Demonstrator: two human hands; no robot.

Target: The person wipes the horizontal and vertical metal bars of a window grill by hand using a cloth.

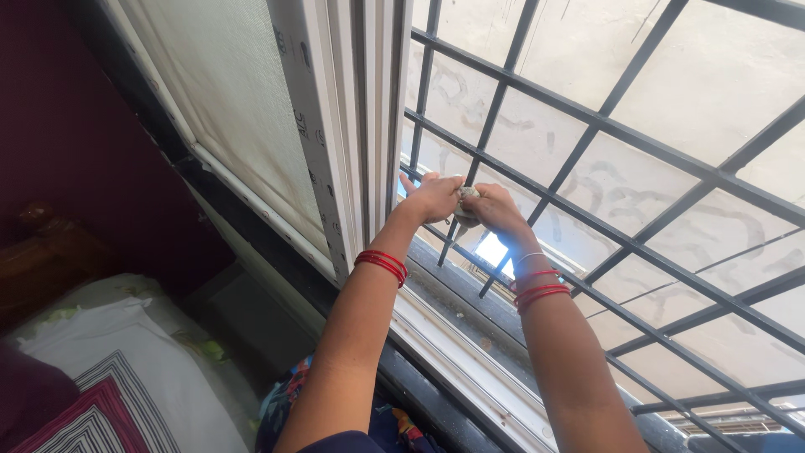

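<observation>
Bed corner: lay at the lower left of the frame, covered by a white sheet (126, 352) and a striped red, black and white cloth (92, 419).
Clothing: showed as a dark floral-print garment (289, 403) at the bottom centre, beside the left elbow.
Left forearm: rose from the bottom centre toward the middle of the frame, ringed with red bangles (381, 265) at the wrist.
Right forearm: rose from the lower right, ringed with red bangles and one thin silver bangle (537, 281).
Window sill: ran diagonally from centre to lower right, a dusty white frame track (470, 335) under both wrists.
Left hand (432, 197): closed around one side of a small crumpled grey cloth, fingers wrapped about a bar.
Right hand (495, 208): gripped the other side of the same cloth, touching the left hand.
Cleaning cloth (466, 204): sat bunched between the two hands at mid-frame, pressed against a vertical bar.
Window grille (604, 130): crossed the right half of the frame as dark metal bars in a square lattice.
Sliding window panel (235, 92): stood pushed to the upper left, frosted pale.
Outer wall (637, 184): filled the view beyond the bars, pale and stained.
</observation>
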